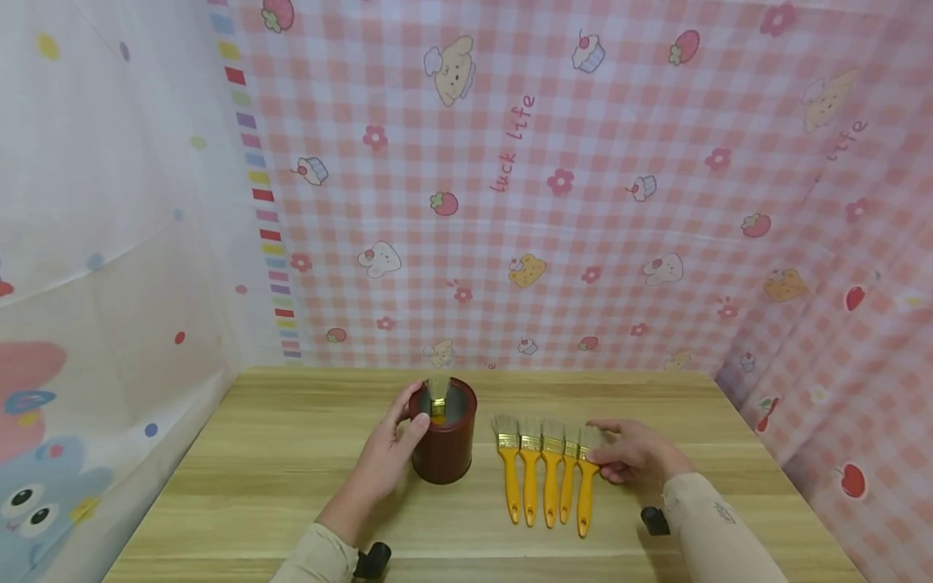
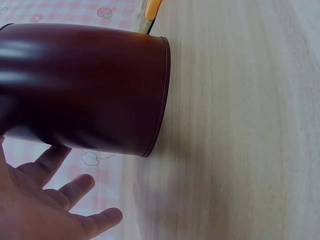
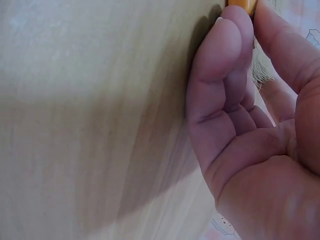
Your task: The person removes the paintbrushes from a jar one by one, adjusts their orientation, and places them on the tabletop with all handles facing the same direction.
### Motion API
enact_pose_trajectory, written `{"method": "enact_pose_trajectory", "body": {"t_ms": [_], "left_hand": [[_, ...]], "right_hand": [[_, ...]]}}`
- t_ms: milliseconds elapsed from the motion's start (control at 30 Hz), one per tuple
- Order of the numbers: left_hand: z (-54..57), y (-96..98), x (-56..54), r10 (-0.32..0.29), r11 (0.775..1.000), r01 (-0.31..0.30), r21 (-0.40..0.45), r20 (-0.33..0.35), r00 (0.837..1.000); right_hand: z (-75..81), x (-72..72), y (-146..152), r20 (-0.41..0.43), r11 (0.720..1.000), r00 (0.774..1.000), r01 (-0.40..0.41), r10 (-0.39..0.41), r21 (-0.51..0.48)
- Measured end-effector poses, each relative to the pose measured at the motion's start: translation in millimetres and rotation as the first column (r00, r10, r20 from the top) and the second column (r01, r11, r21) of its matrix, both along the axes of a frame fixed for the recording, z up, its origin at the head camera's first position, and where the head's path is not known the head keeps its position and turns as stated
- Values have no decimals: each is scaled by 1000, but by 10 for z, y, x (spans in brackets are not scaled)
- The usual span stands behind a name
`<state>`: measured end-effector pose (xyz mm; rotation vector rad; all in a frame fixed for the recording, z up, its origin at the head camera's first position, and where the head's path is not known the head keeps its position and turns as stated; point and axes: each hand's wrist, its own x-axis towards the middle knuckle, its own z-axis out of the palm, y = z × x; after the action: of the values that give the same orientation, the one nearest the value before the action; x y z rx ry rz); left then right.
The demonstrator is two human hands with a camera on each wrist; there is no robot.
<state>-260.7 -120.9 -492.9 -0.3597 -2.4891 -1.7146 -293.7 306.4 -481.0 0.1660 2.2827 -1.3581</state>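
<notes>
A dark red-brown cylindrical brush pot (image 1: 445, 457) stands upright on the table, with one paintbrush (image 1: 438, 407) inside, bristles up. My left hand (image 1: 392, 453) holds the pot's left side at the rim by thumb and forefinger; in the left wrist view the other fingers (image 2: 80, 189) spread apart beside its wall. To the right, several yellow-handled paintbrushes (image 1: 530, 486) lie in a row, bristles pointing away. Around the metal band of the rightmost paintbrush (image 1: 585, 494), my right hand (image 1: 636, 452) pinches with thumb and fingers. In the right wrist view its fingers are curled, touching the yellow handle (image 3: 242, 5).
The wood-grain table (image 1: 291, 453) reaches back to a pink checked cloth (image 1: 510, 308) hanging behind it. A pale cloth (image 1: 131, 283) hangs at the left. Black wrist mounts (image 1: 373, 560) sit at both cuffs.
</notes>
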Motion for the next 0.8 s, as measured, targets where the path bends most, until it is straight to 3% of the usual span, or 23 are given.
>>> {"method": "enact_pose_trajectory", "body": {"t_ms": [800], "left_hand": [[25, 3, 10, 8, 1000, -9, -23, -1, 1000]], "right_hand": [[-47, 53, 37, -40, 999, 998, -47, 47, 11]]}}
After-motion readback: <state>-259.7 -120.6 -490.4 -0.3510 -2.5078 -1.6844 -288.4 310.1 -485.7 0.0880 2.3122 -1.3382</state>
